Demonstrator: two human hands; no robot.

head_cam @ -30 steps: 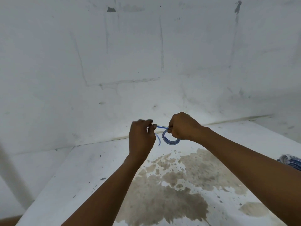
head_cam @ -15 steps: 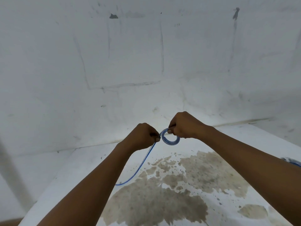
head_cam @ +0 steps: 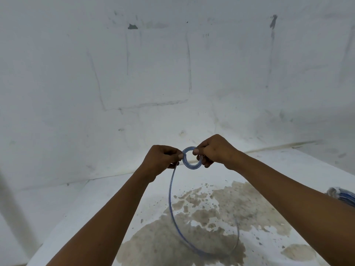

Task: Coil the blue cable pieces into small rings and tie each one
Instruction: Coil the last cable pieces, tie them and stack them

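A small ring of coiled blue cable [head_cam: 191,166] hangs in the air between my two hands, above the white table [head_cam: 107,204]. My left hand [head_cam: 161,159] pinches the ring's left side, and my right hand [head_cam: 215,150] pinches its right side. From the left pinch a loose tail of the cable [head_cam: 171,204] drops down and sweeps in a wide blurred arc over the table.
A big brown stain [head_cam: 201,233] spreads over the middle of the table. A bundle of more blue cable [head_cam: 343,196] shows at the right edge, partly hidden by my right forearm. Marked white walls stand close behind and to the left.
The ring has turned to face me as a full circle. The loose tail has swung from lower left round into a wide loop below my hands. My left hand has come back beside the ring.
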